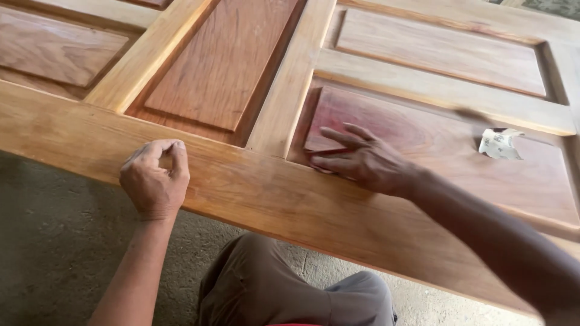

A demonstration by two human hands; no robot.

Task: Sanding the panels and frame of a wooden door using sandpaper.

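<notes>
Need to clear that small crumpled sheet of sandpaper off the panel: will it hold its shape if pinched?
The sandpaper looks thin and curled, so probably floppy and light. Lying loose on the smooth reddish panel, it would likely slide when pushed.

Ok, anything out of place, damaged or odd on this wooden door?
One thing: a crumpled scrap of sandpaper lies loose on the reddish raised panel, apart from both hands. The right hand rests flat on that panel; the left hand grips the door's bottom rail. No damage shows.
</notes>
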